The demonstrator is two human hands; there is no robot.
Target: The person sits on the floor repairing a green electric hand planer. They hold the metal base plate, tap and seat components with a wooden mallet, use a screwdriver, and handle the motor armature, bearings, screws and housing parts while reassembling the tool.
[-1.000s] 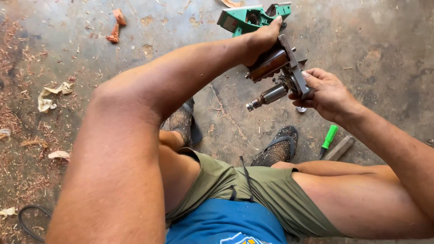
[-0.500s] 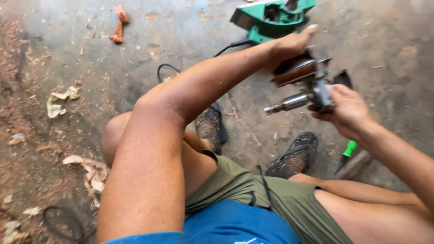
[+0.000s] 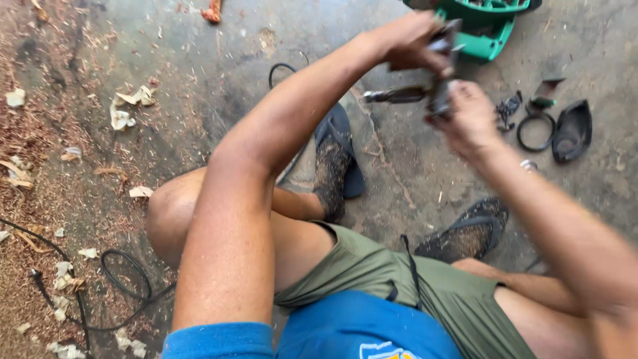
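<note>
Evidently mid-disassembly: left hand [image 3: 409, 40] clamped over the top of a small metal motor assembly [image 3: 438, 73], right hand [image 3: 468, 119] closed on its lower end, shaft [image 3: 392, 96] poking left. Held above the concrete floor [image 3: 219, 80], near the green tool housing [image 3: 488, 30]. Loose black ring [image 3: 535, 131] and cover [image 3: 573, 131] lying right. Next, probably a steady twist or pull, grip kept firm.

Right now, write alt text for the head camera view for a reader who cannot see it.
Seen from above, a person sitting on a dusty concrete floor holds a metal tool part in both hands, left hand above, right hand below. A green machine housing lies just beyond; a black ring and black cover lie to its right, with wood shavings and a black cable at left.
</note>
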